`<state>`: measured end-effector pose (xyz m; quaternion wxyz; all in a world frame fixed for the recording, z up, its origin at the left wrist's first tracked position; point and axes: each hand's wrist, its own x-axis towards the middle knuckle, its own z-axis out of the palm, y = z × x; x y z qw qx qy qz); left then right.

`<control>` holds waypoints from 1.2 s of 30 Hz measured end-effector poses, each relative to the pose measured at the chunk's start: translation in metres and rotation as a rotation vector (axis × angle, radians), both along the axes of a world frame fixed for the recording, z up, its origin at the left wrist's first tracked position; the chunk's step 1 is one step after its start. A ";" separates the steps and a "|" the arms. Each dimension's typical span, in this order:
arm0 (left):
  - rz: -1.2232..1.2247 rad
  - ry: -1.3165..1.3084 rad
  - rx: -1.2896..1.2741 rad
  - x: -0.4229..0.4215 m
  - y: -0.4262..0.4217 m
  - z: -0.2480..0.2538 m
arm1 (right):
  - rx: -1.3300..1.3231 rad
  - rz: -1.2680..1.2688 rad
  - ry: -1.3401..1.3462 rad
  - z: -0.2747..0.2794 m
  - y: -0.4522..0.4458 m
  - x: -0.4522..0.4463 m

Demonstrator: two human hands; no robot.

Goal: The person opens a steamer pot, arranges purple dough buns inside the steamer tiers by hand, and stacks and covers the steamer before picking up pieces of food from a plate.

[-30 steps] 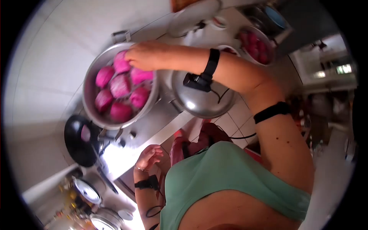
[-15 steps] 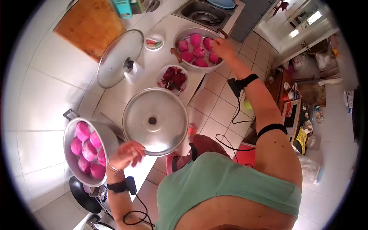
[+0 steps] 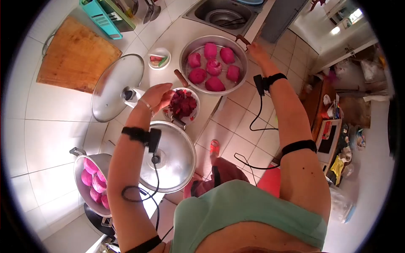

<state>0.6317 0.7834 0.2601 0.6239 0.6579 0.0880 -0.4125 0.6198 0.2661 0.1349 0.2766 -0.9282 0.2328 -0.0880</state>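
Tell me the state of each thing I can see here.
Pan: uncovered, holding pink pieces
Pot: uncovered, holding more pink pieces
Metal lid: off both
Glass lid: leaning upright
Bowl: uncovered, holding dark red pieces
Cutting board: leaning against wall
Right hand: at the pan's handle, grip unclear
Left hand: near the bowl, apparently empty

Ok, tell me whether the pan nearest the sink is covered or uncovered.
Uncovered: the pan is open on top, with seven pink pieces in plain view inside.
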 end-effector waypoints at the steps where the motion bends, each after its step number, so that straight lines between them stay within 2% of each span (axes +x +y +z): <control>1: 0.051 0.013 0.032 0.009 -0.010 -0.011 | -0.043 0.056 -0.012 -0.006 -0.002 0.005; 2: 0.058 0.017 0.039 0.018 -0.017 -0.023 | -0.087 0.111 -0.026 -0.011 -0.003 0.010; 4: 0.006 0.080 -0.048 0.033 -0.028 -0.049 | 0.343 -0.086 -0.014 0.033 0.029 -0.002; 5: 0.040 0.116 -0.031 0.029 -0.039 -0.038 | 0.345 -0.083 -0.007 0.036 0.032 -0.006; 7: 0.032 0.123 -0.044 0.034 -0.044 -0.049 | 0.588 -0.121 -0.113 0.032 0.034 -0.008; 10: 0.061 0.156 -0.060 0.042 -0.051 -0.065 | 0.752 -0.137 -0.104 0.029 0.027 -0.006; 11: 0.094 0.184 -0.058 0.045 -0.053 -0.068 | 0.752 -0.134 -0.100 0.003 0.005 0.000; 12: 0.097 0.187 -0.060 0.048 -0.054 -0.069 | 0.530 0.075 -0.112 -0.042 -0.033 0.012; 14: 0.118 0.206 0.001 0.052 -0.054 -0.071 | 0.301 0.287 -0.116 -0.062 -0.062 0.012; 16: 0.123 0.264 -0.055 0.046 -0.048 -0.068 | 0.407 0.277 -0.195 -0.054 -0.061 0.002; 17: 0.088 0.218 -0.092 0.043 -0.045 -0.060 | 0.443 0.275 -0.219 -0.045 -0.056 -0.006; 18: 0.054 0.166 -0.131 0.042 -0.043 -0.050 | 0.250 0.289 -0.226 -0.002 -0.038 -0.027; 20: 0.054 0.160 -0.161 0.036 -0.033 -0.033 | 0.058 0.322 -0.234 0.074 0.000 -0.055; 22: -0.013 0.050 -0.203 0.018 -0.022 0.002 | 0.623 -0.013 -0.182 0.131 0.028 -0.075; 25: -0.046 -0.052 -0.213 -0.005 0.011 0.044 | 0.675 0.066 -0.267 0.176 0.051 -0.096; 28: -0.062 -0.150 -0.155 -0.030 0.058 0.090 | 0.697 0.120 -0.219 0.217 0.078 -0.107; 30: -0.098 -0.268 -0.169 -0.049 0.096 0.114 | 0.679 0.166 -0.226 0.238 0.111 -0.113; 36: 0.005 -0.387 -0.163 -0.123 0.234 0.180 | 0.655 0.405 -0.240 0.296 0.237 -0.128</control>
